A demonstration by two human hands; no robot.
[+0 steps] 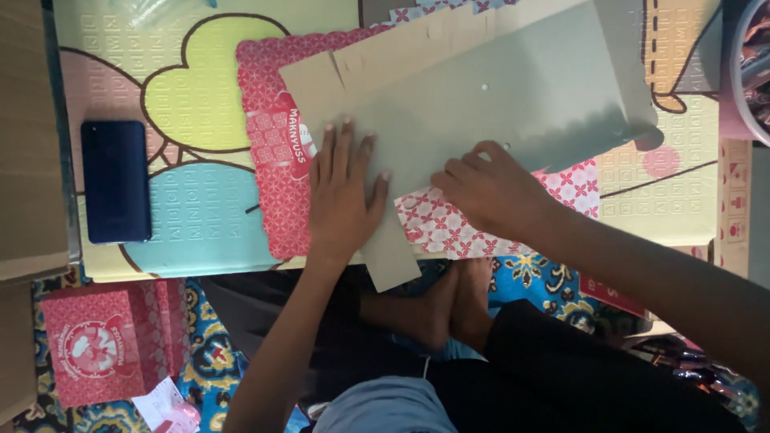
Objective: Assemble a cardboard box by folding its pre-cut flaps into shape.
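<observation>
The person's crossed legs and bare feet (449, 309) sit nearest the camera, on a patterned blue floor cloth (545, 273). Just beyond them, both hands press on a flat grey cardboard sheet (497, 96), an unfolded box blank lying plain side up over a red patterned box blank (277, 144). Both blanks rest on a pastel play mat (192, 216) spread on the floor.

The left hand (343, 192) lies flat, fingers spread and pointing away from the body; its grip is wide and holds nothing, only pinning the near-left part of the grey sheet. The right hand (489, 188) is half curled, knuckles up, fingertips tucked at the sheet's near edge; whether it pinches that edge I cannot tell.

The sheet's long axis runs slantwise, from near the left hand up toward the mat's far right corner, so most of it lies beyond and to the right of both hands. The right hand is nearer to that bulk; the left is nearer to the narrow flap (393, 256) that juts toward the body.

A dark blue phone (116, 180) lies near the mat's left edge, well apart.
</observation>
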